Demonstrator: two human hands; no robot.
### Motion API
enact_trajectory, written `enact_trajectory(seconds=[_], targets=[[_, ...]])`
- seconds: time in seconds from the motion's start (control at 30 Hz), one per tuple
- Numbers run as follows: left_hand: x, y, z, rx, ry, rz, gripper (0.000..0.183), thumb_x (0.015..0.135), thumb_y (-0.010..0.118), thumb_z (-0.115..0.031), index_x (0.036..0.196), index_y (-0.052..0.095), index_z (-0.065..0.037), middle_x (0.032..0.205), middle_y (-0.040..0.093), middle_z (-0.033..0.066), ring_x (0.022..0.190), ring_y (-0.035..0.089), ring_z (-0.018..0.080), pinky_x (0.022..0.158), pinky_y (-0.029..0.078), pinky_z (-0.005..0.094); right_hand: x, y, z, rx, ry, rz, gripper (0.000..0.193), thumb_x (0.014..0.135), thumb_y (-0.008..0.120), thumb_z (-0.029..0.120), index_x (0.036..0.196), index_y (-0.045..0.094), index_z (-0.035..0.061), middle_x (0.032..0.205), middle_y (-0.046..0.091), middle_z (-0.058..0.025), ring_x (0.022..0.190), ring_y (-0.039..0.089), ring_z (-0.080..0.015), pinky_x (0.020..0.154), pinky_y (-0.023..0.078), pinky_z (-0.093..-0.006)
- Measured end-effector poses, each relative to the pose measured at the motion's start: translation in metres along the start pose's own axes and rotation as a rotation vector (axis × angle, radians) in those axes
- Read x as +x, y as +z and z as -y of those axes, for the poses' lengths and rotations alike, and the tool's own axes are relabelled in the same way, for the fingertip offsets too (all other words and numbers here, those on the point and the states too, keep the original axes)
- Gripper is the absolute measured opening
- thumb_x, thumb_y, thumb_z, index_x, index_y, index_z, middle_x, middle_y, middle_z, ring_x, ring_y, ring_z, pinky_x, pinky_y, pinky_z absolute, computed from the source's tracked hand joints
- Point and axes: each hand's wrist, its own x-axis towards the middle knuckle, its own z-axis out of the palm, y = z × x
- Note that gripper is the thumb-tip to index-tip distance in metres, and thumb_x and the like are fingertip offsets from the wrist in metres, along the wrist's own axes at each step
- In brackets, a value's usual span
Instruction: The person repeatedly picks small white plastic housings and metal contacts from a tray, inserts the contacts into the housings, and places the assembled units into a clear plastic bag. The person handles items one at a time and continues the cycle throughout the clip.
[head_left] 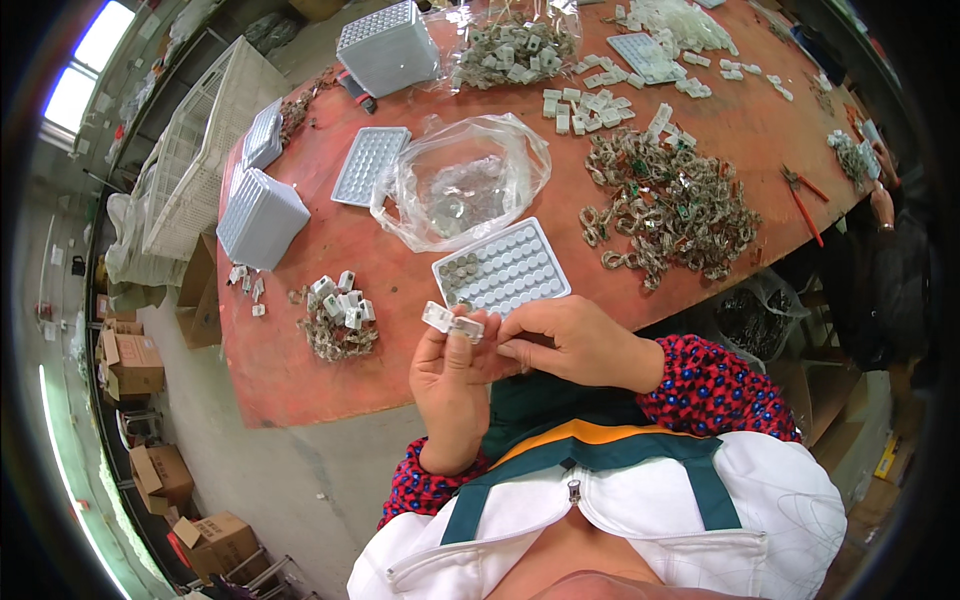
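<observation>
My left hand (452, 385) pinches a small white plastic case (437, 316) in two parts between thumb and fingers. Close beside it, my right hand (585, 345) has its thumb and forefinger pressed together. What that pinch holds, if anything, is too small to make out. Just beyond my hands lies a white tray (520, 265) with rows of round recesses. Several small round grey discs (460, 266) sit at its left side. To the left is a heap of small wire coils (340, 342) with white cases (346, 300) on top.
An opened clear plastic bag (465, 190) lies past the tray. A large heap of wire coils (675, 205) covers the right side. Stacked trays (262, 220) stand at the left, red-handled pliers (803, 205) at the right edge. Another person's hand (882, 205) shows at far right.
</observation>
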Motion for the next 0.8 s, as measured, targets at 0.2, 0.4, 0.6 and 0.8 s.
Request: enact_trajectory(seconds=[0.2, 0.4, 0.6, 0.8], targets=[[0.007, -0.019, -0.014, -0.068, -0.035, -0.122, 0.034, 0.107, 0.052, -0.015, 0.137, 0.052, 0.003, 0.122, 0.067, 0.0146, 0.102, 0.07, 0.0206, 0.092, 0.06, 0.0364, 0.04, -0.016, -0.017, -0.341, -0.09, -0.234, 0.012, 0.09, 0.071, 0.018, 0.094, 0.071, 0.0073, 0.087, 0.069, -0.0096, 0.079, 0.067, -0.0308, 0.068, 0.053, -0.0408], [0.008, -0.014, -0.012, -0.108, -0.083, -0.107, 0.037, 0.107, 0.051, -0.011, 0.141, 0.049, 0.004, 0.127, 0.065, 0.016, 0.1, 0.07, 0.0179, 0.093, 0.06, 0.0333, 0.072, -0.004, -0.036, -0.682, -0.308, -0.181, 0.011, 0.087, 0.069, 0.016, 0.096, 0.072, 0.0104, 0.087, 0.063, -0.0053, 0.082, 0.067, -0.0263, 0.066, 0.055, -0.0377], [0.008, -0.006, -0.009, 0.081, -0.067, -0.085, 0.041, 0.102, 0.057, -0.003, 0.141, 0.047, 0.006, 0.128, 0.064, 0.0183, 0.105, 0.069, 0.0199, 0.096, 0.059, 0.0341, 0.063, -0.019, -0.029, -0.668, -0.373, -0.086, 0.014, 0.086, 0.07, 0.012, 0.099, 0.072, 0.0078, 0.089, 0.065, -0.0092, 0.083, 0.067, -0.0277, 0.067, 0.055, -0.0371], [0.01, -0.002, 0.003, 0.191, -0.041, -0.044, 0.04, 0.1, 0.06, 0.0, 0.137, 0.05, 0.011, 0.124, 0.066, 0.0177, 0.106, 0.069, 0.0184, 0.094, 0.058, 0.0317, 0.035, -0.015, 0.003, -0.344, -0.222, -0.114, 0.016, 0.084, 0.073, 0.008, 0.1, 0.072, 0.0068, 0.092, 0.069, -0.0092, 0.08, 0.069, -0.0299, 0.067, 0.056, -0.0378]])
